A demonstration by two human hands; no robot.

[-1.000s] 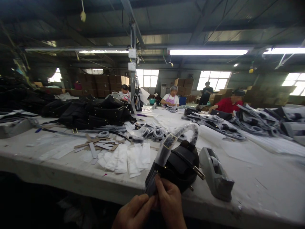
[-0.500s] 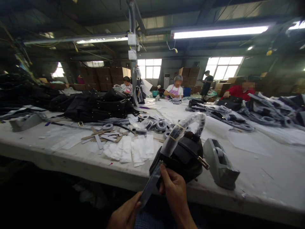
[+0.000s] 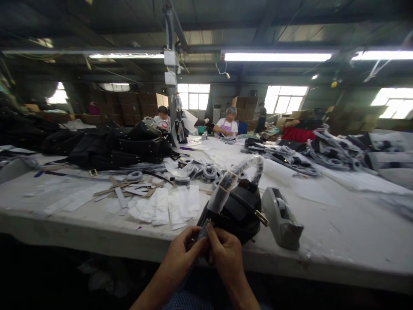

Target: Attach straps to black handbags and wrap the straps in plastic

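Note:
A black handbag (image 3: 241, 209) with gold-coloured hardware sits at the table's front edge. Its raised handle (image 3: 220, 194) is wrapped in clear plastic film. Below the handle's base, a short piece of a grey, film-covered strap (image 3: 203, 232) shows between my fingers. My left hand (image 3: 184, 252) is closed, pinching the strap from the left. My right hand (image 3: 227, 254) is closed on the same strap close to the bag, thumb on top. The two hands almost meet, and my fingers hide most of the strap.
A grey tape dispenser (image 3: 284, 226) stands just right of the bag. White sheets (image 3: 161, 206), cardboard strips (image 3: 121, 196) and coiled wrapped straps (image 3: 209, 172) lie to the left. Black bags (image 3: 112, 146) are heaped behind them. Co-workers (image 3: 228, 125) sit across the table.
My left hand has moved up along the strap, close to my right hand, covering the length that was stretched between them. The view has turned slightly to the right.

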